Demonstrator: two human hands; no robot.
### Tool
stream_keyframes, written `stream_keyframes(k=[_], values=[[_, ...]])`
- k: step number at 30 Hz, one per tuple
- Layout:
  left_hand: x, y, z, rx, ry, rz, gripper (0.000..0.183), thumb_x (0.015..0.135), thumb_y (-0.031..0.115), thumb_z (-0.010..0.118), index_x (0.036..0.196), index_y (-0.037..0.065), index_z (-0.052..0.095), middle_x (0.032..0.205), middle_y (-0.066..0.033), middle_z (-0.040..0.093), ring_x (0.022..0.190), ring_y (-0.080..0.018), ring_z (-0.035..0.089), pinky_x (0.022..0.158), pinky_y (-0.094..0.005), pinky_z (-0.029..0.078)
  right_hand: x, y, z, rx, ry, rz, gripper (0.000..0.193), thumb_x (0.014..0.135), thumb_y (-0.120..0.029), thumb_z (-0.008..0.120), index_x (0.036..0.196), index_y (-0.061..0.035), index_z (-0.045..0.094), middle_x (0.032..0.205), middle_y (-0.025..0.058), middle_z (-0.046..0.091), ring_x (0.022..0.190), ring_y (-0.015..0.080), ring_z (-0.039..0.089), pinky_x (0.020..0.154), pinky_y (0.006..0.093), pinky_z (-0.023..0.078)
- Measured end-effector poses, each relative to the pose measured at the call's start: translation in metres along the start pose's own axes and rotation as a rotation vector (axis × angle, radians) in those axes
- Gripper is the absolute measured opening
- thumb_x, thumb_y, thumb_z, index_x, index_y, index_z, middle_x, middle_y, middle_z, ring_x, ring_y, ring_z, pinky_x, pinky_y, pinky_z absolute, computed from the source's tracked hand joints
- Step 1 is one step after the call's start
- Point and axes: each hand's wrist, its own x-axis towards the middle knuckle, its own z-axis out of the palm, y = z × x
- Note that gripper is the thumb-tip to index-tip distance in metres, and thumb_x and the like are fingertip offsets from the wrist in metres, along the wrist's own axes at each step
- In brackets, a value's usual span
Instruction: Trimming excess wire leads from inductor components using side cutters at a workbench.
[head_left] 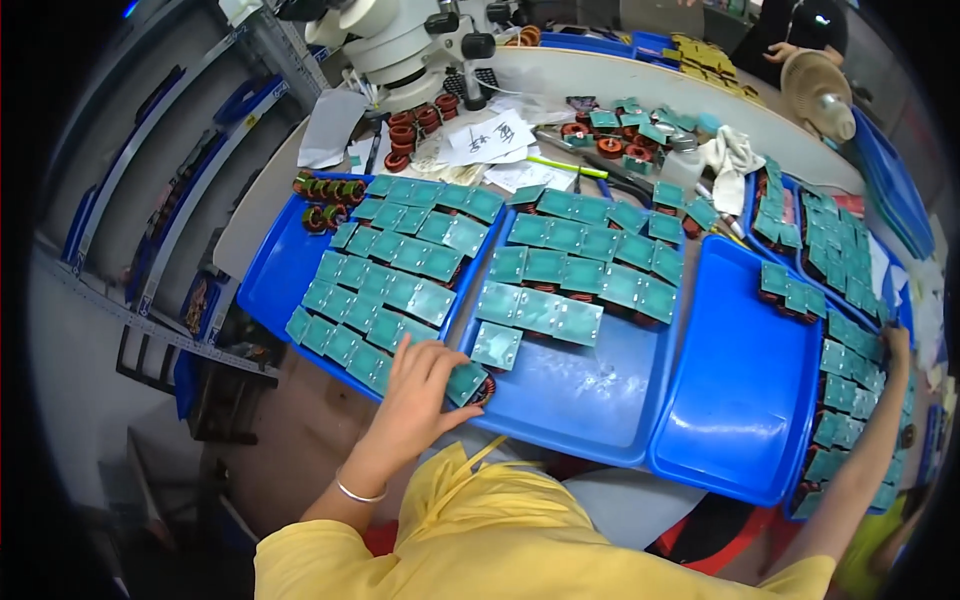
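My left hand [416, 384] is closed round a toroidal coil with a green circuit board [465, 382] on top, its dark red winding showing at the side. It hangs at the near edge between two blue trays. The left tray [268, 262] carries rows of the same board-topped coils. In the middle tray [590, 400] similar coils fill the far part, with a single one [496, 346] nearest my left hand. Far to the right, my right hand [896, 343] reaches among green-board coils [850, 365]; its fingertips are too small and partly hidden to read.
An almost bare blue tray [740, 390] lies right of the middle one. Behind the trays are a white microscope [395, 50], papers [490, 138], loose red coils [402, 135], a clear bottle [683, 160] and a white cloth [733, 152]. A fan [815, 95] and another person's hand [780, 52] are beyond.
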Motion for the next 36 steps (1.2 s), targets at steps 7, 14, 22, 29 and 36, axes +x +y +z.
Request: stream_keyframes(k=[7,14,22,29,36], values=[[-0.009,0.009,0.021,-0.144,0.094,0.09,0.056,0.063,0.001,0.069,0.114,0.007,0.046,0.111,-0.0108,0.048,0.111,-0.0297,0.044,0.105,-0.0493,0.023,-0.064,-0.046,-0.069,0.084,0.2,-0.009,0.038,0.082,-0.024,0.056,0.115,-0.0058,0.056,0.073,0.0003,0.054,0.053,0.0084,0.047,0.046,0.0239,0.036],[-0.018,0.001,0.036,-0.286,0.222,0.03,0.073,0.068,0.01,0.072,0.131,0.003,0.035,0.094,-0.0134,0.057,0.094,-0.027,0.056,0.101,-0.0439,0.03,-0.353,-0.31,0.059,0.227,-0.113,-0.435,0.021,0.088,-0.019,0.052,0.1,-0.0025,0.056,0.07,0.0009,0.05,0.063,0.0091,0.052,0.061,0.0222,0.041],[-0.026,0.015,0.007,-1.449,0.088,-0.127,0.084,0.072,-0.007,0.065,0.138,0.006,0.014,0.102,-0.0103,0.055,0.099,-0.0158,0.053,0.087,-0.0313,0.044,-0.535,-0.413,0.169,0.404,-0.675,-0.474,0.02,0.07,-0.006,0.064,0.088,0.0024,0.06,0.076,0.0059,0.054,0.068,0.0127,0.051,0.062,0.0245,0.041],[-0.019,0.032,-0.012,-1.669,-0.156,-0.033,0.086,0.073,-0.008,0.064,0.139,0.008,0.011,0.103,-0.0117,0.054,0.099,-0.0178,0.054,0.086,-0.0329,0.046,-0.56,-0.437,0.206,0.656,-0.799,-0.465,0.043,0.069,-0.023,0.071,0.102,0.002,0.059,0.089,0.0081,0.053,0.08,0.0167,0.052,0.073,0.0271,0.042],[-0.021,0.037,-0.008,-1.751,-0.163,0.035,0.089,0.073,-0.005,0.068,0.139,0.007,0.009,0.106,-0.0132,0.055,0.102,-0.0198,0.054,0.089,-0.0339,0.044,-0.566,-0.437,0.197,0.668,-0.76,-0.548,0.04,0.067,-0.015,0.073,0.101,0.0011,0.059,0.089,0.0091,0.054,0.083,0.0204,0.053,0.077,0.0307,0.041]])
